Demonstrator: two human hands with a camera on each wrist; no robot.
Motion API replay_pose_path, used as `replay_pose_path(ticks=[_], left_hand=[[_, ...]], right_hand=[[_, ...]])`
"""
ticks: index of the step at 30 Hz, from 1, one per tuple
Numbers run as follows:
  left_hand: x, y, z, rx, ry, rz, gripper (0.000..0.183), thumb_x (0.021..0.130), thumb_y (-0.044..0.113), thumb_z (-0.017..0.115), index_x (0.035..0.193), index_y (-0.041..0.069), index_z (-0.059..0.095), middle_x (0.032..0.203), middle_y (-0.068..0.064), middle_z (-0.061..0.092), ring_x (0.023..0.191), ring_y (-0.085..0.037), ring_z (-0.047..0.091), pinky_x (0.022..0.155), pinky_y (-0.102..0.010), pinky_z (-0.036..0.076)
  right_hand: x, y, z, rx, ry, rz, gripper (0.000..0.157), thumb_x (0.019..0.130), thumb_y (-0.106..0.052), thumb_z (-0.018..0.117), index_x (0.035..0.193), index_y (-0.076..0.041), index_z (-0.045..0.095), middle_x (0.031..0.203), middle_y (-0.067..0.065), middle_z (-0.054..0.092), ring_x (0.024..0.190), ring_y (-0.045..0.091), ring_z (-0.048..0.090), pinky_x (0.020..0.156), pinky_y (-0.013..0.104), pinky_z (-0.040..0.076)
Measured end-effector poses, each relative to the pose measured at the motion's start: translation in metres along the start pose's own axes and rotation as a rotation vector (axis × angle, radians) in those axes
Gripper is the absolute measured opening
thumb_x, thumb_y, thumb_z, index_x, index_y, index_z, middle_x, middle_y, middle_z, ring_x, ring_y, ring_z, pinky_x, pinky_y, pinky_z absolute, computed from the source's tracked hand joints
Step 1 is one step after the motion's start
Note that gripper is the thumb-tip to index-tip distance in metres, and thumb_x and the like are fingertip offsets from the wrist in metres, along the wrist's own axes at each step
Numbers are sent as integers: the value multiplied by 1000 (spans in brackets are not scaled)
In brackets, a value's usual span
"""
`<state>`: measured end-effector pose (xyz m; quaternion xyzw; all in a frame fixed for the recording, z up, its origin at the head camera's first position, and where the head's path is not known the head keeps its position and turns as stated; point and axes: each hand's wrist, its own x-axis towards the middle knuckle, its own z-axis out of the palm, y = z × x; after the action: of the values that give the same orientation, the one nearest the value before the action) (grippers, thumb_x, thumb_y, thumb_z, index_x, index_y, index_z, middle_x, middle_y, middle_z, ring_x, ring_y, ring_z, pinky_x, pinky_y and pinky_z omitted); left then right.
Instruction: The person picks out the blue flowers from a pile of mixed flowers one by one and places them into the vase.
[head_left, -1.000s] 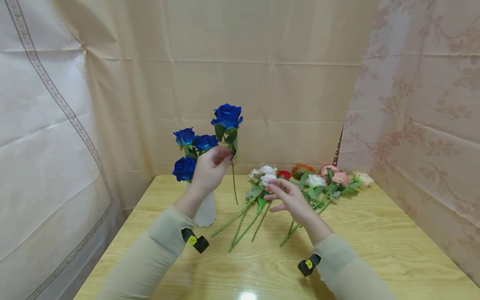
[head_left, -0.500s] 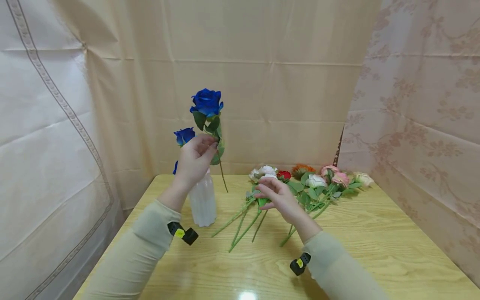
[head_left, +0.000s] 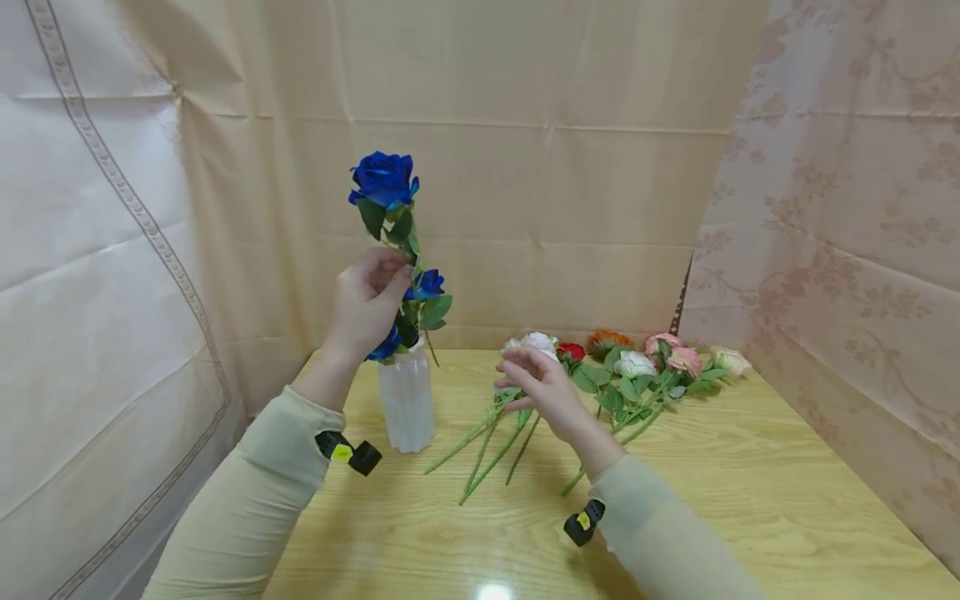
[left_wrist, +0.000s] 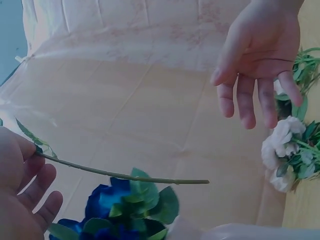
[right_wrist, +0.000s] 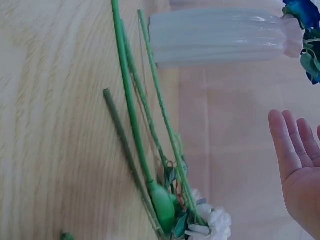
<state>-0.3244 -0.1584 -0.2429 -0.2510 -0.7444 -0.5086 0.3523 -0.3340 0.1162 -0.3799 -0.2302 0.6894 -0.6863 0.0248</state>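
Note:
My left hand (head_left: 365, 302) pinches the stem of a blue rose (head_left: 384, 181) just below its leaves, and the bloom stands upright above the fingers. The bare stem (left_wrist: 135, 175) of that rose points down beside the vase in the left wrist view. A white ribbed vase (head_left: 407, 406) stands on the table, with other blue roses (head_left: 427, 285) in its mouth, partly hidden by the left hand. My right hand (head_left: 547, 396), fingers loosely extended and holding nothing, hovers over the white flowers (left_wrist: 282, 145) and their green stems.
On the wooden table (head_left: 675, 517), white flowers, a red flower (head_left: 572, 351), an orange flower (head_left: 607, 341) and pink flowers (head_left: 684, 360) lie at the back right. Their stems (head_left: 480, 462) point toward the front. Beige curtain (head_left: 525, 183) closes off the back.
My left hand has moved left and up with the blue rose, from the vase's right side to above it. The right hand has drifted slightly left.

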Motion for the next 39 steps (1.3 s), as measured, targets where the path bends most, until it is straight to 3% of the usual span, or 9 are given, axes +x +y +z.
replay_pose_path(ticks=[6,10,16,20,28,32,39], left_hand=[[6,2,-10,40,33,52,12,98,2,63,104,-8,66,92,-19,71,76,-16,63,71,-15,51],[10,6,-16,42,48,65,12,98,1,63,104,-10,66,90,-20,71,74,-18,64,67,-15,51],[18,9,-25,65,76,26,14,99,5,63,105,-7,66,92,-18,73,74,-11,66,58,-16,50],[20,11,-29,100,86,0,16,99,8,64,107,-5,66,96,-14,73,78,-14,69,62,-17,53],[16,7,-27,185,55,12,13,98,8,65,106,-3,66,104,-12,71,83,-19,70,64,-16,52],[12,2,-24,224,38,71,12,97,5,66,105,-4,65,105,-14,70,85,-25,72,68,-14,51],[6,-2,-20,263,-18,65,12,97,5,65,105,-3,66,104,-16,70,85,-30,71,75,-47,60]], right_hand=[[6,-5,7,-6,-1,-13,44,104,-30,61,137,-1,53,130,19,61,110,35,67,82,61,57],[9,-11,10,-10,-21,-42,45,105,-30,60,138,0,52,131,20,61,112,37,66,79,53,60],[15,-18,14,-1,-38,-56,44,105,-30,59,138,-1,52,133,19,60,114,38,64,78,48,61],[18,-21,16,-6,-39,-55,44,105,-31,59,138,-3,52,132,17,60,114,36,64,78,46,61],[21,-19,17,-4,-54,-51,41,106,-28,58,137,-1,53,132,19,60,114,37,64,78,46,61],[21,-18,17,-13,-54,-41,41,106,-28,58,137,-2,53,132,18,60,112,37,65,77,46,62],[21,-16,16,-17,-67,-36,42,106,-29,58,137,-2,53,131,18,60,109,36,66,75,46,62]])
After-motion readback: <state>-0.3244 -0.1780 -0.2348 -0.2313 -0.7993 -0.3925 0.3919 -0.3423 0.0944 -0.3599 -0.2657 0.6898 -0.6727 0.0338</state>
